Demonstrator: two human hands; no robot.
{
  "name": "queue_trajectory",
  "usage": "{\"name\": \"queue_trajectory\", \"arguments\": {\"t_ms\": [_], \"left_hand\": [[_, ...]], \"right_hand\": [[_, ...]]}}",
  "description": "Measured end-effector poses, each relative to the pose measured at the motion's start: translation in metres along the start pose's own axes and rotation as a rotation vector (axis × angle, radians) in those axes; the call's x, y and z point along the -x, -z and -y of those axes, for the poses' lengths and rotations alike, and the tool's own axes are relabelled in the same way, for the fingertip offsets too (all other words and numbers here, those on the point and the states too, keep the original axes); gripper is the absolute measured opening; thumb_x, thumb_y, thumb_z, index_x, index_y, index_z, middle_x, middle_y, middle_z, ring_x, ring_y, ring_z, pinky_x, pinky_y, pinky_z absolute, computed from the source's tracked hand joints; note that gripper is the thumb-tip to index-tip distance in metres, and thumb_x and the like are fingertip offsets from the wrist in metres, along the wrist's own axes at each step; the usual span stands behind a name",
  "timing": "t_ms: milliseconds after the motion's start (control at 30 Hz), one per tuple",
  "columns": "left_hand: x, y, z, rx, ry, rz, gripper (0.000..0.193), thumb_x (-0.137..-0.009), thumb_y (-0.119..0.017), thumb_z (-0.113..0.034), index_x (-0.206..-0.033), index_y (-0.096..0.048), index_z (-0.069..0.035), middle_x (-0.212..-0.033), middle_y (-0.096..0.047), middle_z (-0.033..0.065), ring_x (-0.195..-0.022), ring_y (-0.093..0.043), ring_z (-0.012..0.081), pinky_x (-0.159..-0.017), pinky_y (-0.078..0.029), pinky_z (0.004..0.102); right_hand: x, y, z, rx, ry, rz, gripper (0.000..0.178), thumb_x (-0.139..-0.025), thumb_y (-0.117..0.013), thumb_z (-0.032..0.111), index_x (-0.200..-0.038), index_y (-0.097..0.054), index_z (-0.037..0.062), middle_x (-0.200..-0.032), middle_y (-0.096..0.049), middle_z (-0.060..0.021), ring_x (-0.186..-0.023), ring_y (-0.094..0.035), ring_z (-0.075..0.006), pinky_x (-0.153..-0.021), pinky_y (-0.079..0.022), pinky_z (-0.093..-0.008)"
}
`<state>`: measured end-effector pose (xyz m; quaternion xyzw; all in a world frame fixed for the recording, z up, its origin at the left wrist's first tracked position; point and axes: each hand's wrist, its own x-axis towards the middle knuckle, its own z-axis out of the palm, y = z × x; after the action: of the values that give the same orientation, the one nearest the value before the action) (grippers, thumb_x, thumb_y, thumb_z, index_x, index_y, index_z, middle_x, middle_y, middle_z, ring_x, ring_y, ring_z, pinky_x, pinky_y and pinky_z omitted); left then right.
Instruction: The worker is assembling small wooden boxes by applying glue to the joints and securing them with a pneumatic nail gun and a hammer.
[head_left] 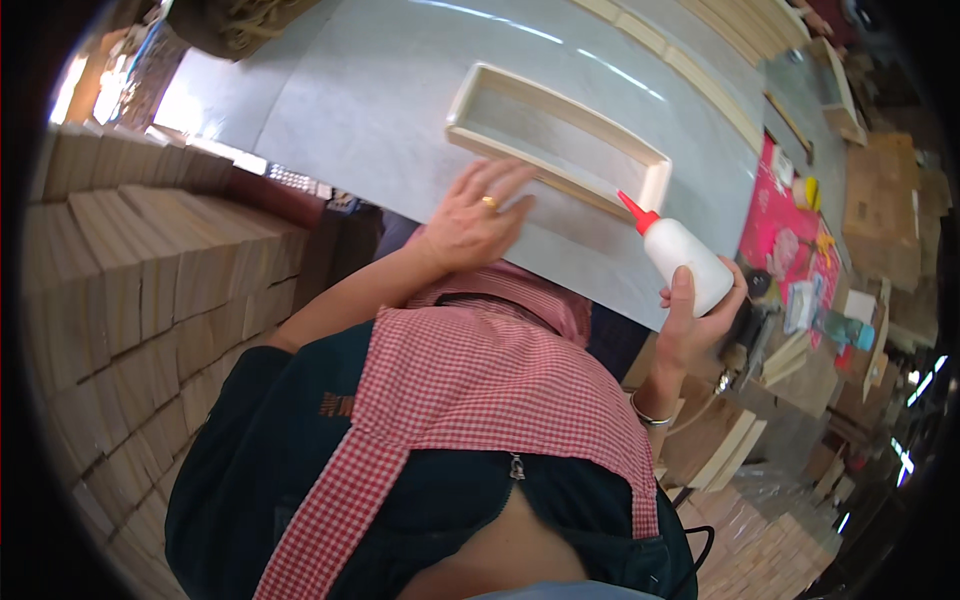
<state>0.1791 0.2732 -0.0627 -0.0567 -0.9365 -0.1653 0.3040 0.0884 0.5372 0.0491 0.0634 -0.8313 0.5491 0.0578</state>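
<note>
Stacked wooden blocks (140, 270) stood well left of the pale wooden frame (655, 183). The left hand (472, 215), fingers loosely spread, was at the frame's near side; contact couldn't be told. The frame lay on a grey table (340, 120). At its near right corner, the right hand (705, 318) gripped a white bottle (690, 262), red nozzle (641, 214) toward the frame.

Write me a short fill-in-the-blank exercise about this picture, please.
1. The right hand holds a white squeeze ____.
2. The nozzle on it is coloured ____.
3. The left hand wears a ____ on one finger.
4. The frame has ____ corners.

Missing words: bottle; red; ring; four.
</note>
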Motion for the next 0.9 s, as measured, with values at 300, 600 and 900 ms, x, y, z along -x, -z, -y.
{"name": "queue_trajectory", "arguments": {"t_ms": [300,600,900], "left_hand": [[0.005,-0.005,0.001,-0.012,-0.008,0.094,0.026,-0.085,-0.064,-0.018,-0.105,-0.068,-0.003,-0.125,-0.058,0.0117,-0.123,-0.053,0.0303,-0.111,-0.041,0.0431],[0.003,-0.005,0.005,0.01,0.001,0.039,0.025,-0.086,-0.064,-0.018,-0.105,-0.068,-0.002,-0.12,-0.059,0.0118,-0.12,-0.054,0.03,-0.109,-0.042,0.043],[-0.003,-0.001,0.003,0.02,0.017,0.067,0.021,-0.086,-0.067,-0.015,-0.105,-0.068,-0.005,-0.13,-0.059,0.0105,-0.122,-0.055,0.0277,-0.109,-0.042,0.0404]], "right_hand": [[0.01,-0.134,0.024,-0.227,0.253,0.322,0.056,-0.082,-0.079,0.019,-0.126,-0.048,0.0025,-0.116,-0.057,-0.0136,-0.095,-0.06,-0.0249,-0.082,-0.053,-0.0341],[0.006,-0.123,0.029,-0.073,0.301,0.292,0.054,-0.083,-0.08,0.02,-0.124,-0.049,0.0022,-0.111,-0.058,-0.0129,-0.09,-0.06,-0.0249,-0.08,-0.054,-0.035],[0.002,-0.054,0.008,0.083,0.251,0.135,0.051,-0.085,-0.079,0.02,-0.124,-0.051,0.0037,-0.114,-0.059,-0.0133,-0.092,-0.06,-0.0244,-0.074,-0.053,-0.0328]]}}
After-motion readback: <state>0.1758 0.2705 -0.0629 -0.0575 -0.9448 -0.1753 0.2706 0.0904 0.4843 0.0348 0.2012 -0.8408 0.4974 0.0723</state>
